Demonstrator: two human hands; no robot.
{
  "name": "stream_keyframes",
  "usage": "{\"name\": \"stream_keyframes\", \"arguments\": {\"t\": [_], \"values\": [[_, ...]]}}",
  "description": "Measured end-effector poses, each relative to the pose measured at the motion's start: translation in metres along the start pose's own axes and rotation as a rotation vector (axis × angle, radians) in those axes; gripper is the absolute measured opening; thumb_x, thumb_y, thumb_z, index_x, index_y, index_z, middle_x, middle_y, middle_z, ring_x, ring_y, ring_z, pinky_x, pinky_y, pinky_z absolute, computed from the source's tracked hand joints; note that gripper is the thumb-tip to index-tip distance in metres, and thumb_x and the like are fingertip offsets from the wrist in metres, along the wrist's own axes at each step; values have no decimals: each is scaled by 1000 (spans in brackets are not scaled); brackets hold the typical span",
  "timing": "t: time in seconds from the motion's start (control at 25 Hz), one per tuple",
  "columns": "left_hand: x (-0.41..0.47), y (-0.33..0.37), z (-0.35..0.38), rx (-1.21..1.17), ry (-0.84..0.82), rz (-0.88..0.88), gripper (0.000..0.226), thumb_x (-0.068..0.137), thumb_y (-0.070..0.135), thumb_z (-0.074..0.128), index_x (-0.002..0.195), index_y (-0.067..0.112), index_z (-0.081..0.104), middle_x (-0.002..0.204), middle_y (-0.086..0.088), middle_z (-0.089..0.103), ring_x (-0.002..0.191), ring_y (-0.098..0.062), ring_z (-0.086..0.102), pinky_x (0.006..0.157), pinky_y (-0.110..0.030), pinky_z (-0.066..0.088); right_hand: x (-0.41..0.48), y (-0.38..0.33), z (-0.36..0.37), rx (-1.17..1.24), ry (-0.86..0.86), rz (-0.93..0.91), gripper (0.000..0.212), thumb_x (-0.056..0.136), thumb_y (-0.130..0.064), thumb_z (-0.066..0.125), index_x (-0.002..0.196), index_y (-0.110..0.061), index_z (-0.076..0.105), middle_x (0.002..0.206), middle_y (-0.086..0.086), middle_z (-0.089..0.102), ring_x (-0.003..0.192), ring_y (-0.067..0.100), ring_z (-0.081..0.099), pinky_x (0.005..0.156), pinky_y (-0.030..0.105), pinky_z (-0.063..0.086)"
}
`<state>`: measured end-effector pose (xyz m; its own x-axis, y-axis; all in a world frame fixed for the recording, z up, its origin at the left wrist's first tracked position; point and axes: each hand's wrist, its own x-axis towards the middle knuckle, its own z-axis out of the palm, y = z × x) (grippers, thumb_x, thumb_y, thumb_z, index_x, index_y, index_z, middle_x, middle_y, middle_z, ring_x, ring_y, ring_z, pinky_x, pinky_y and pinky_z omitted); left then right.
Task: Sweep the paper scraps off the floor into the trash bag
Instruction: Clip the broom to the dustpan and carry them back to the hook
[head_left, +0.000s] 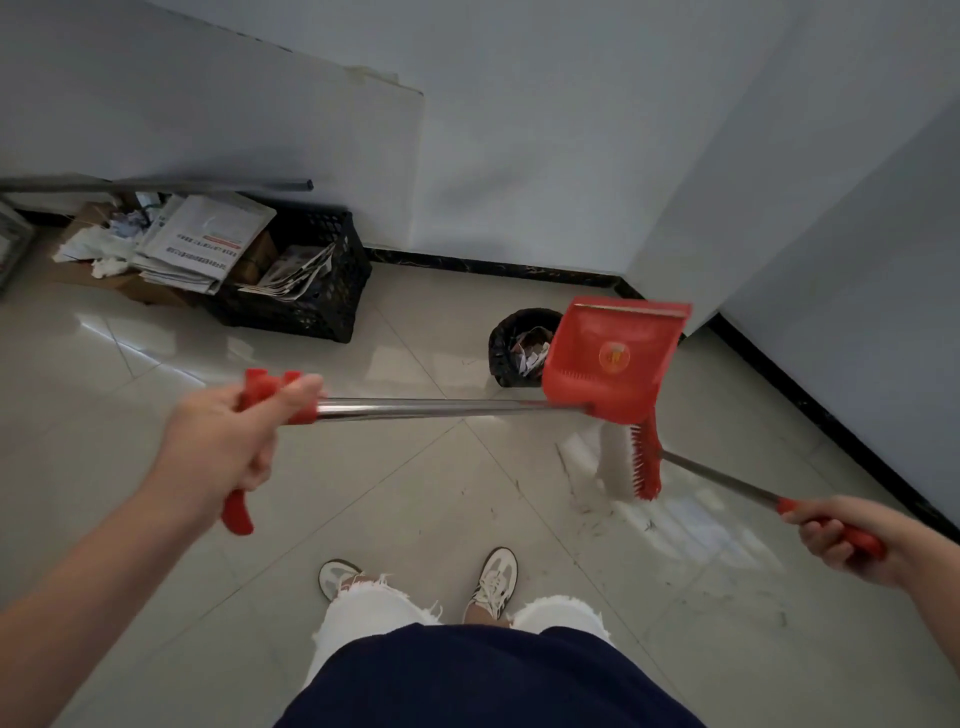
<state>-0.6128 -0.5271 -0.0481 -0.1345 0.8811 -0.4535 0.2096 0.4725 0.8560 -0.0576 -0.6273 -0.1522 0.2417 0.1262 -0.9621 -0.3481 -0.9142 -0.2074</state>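
My left hand (228, 441) grips the red handle of a long-handled red dustpan (615, 358), whose steel pole runs rightward. The pan is lifted and tilted beside a small black bin lined with a trash bag (506, 343) that holds crumpled paper scraps (530, 351). My right hand (836, 535) grips the red handle of a broom (631, 457); its pale bristles and red head hang just below the pan. No scraps are visible inside the pan.
A black plastic crate (317, 291) with newspapers and cardboard stands against the left wall. White walls with black skirting (821, 410) close in the corner at the right. My feet in pale trainers (493, 579) stand on the glossy tiled floor.
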Motion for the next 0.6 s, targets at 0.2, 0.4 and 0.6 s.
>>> {"name": "stream_keyframes", "arguments": {"t": [0.2,0.4,0.6], "values": [[-5,-8,107,614,-201,451,29,76,59,70,76,31,75,50,6,53,47,-9,44,47,-26,33,5,12,26,-99,48,-31,11,86,7,49,84,-4,47,40,3,42,23,5,37,27,10,26],[27,-78,187,1117,-406,652,46,86,68,47,94,28,69,78,3,69,80,-21,66,56,-29,34,13,37,65,-124,73,-45,16,85,7,49,78,-7,45,35,1,41,22,6,38,27,11,28],[62,-146,232,1276,-521,725,61,79,73,37,94,25,70,80,1,73,75,-23,70,57,-33,51,8,68,140,-182,20,-58,24,82,9,46,71,-13,42,34,1,39,24,7,37,34,11,32]]}}
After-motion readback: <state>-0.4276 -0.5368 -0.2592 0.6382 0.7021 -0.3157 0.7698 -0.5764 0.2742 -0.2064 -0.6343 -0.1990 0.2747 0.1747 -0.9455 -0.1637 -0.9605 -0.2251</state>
